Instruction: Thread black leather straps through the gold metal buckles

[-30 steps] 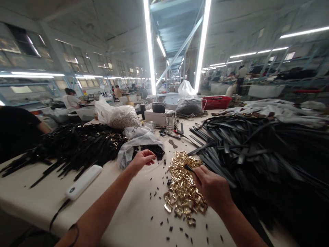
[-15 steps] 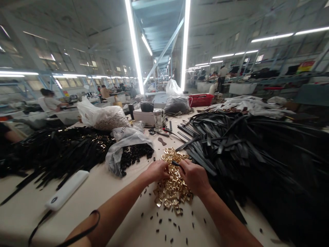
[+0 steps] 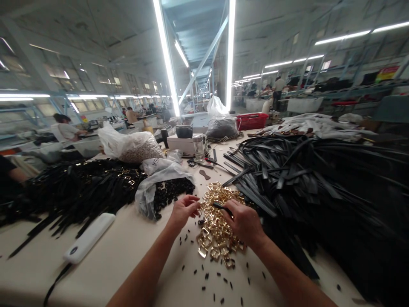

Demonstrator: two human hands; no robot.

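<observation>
From where I stand, left to right: at the far left, a co-worker's arm (image 3: 15,174) beside a pile of dark straps (image 3: 86,187) with gold glints among them. In front, a white plastic case (image 3: 90,238) with a black cord lies on the pale table (image 3: 124,241). Next, an open plastic bag (image 3: 143,201), small black pieces heaped at its mouth. Left hand (image 3: 184,209): just right of the bag, fingers bent, thumb near the fingertips; cannot tell whether anything is pinched. Heap of gold buckles (image 3: 214,230): on the table, between and below the hands; black bits (image 3: 207,276) scattered nearer the wearer. Right hand (image 3: 245,221): above the heap's right side, closed, gripping a black strap (image 3: 220,206) whose end points left. Farthest right, a large pile of black strips (image 3: 281,175).
</observation>
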